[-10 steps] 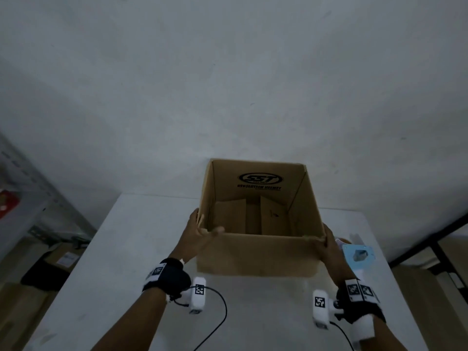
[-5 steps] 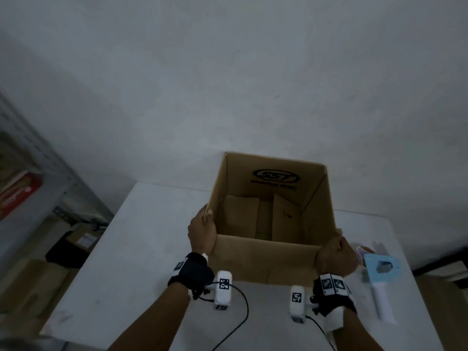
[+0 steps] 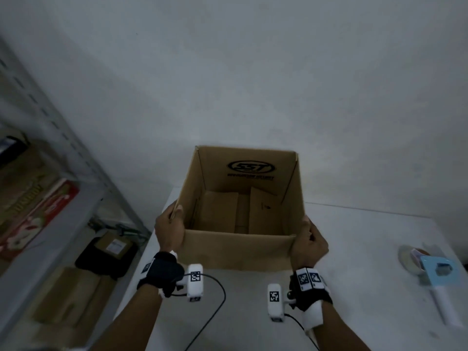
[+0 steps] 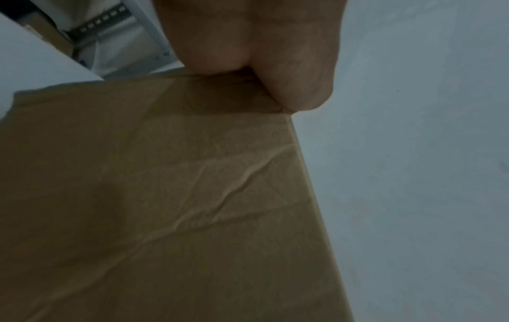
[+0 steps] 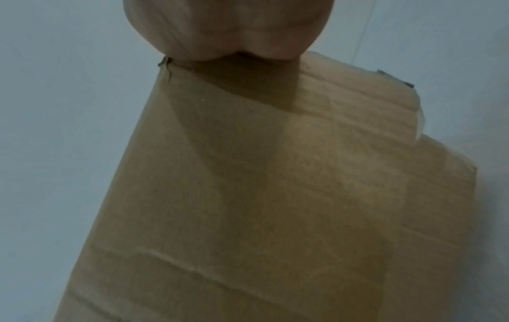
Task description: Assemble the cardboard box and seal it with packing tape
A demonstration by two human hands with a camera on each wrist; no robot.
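A brown cardboard box (image 3: 235, 252) with a black logo inside its far wall stands open-topped on the white table (image 3: 367, 249). Folded flaps show at its bottom. My left hand (image 3: 170, 227) grips the near left top corner, fingers curled over the rim. My right hand (image 3: 307, 240) grips the near right top corner. The left wrist view shows the box (image 4: 171, 196) wall under my left hand (image 4: 256, 48). The right wrist view shows the box (image 5: 261, 185) under my right hand (image 5: 228, 28). A tape dispenser (image 3: 439, 274) with a light blue plate and white handle lies at the right.
A grey metal shelf (image 3: 58, 224) stands left of the table, holding a red package (image 3: 38, 214). A black bag with a small parcel (image 3: 111, 252) and flat cardboard (image 3: 68, 295) lie on the floor below. The white wall (image 3: 253, 72) rises right behind the box.
The view has swung left and down, so the shelf now shows. The box and both hands have shifted left, away from the tape dispenser. Both hands keep their hold on the near corners.
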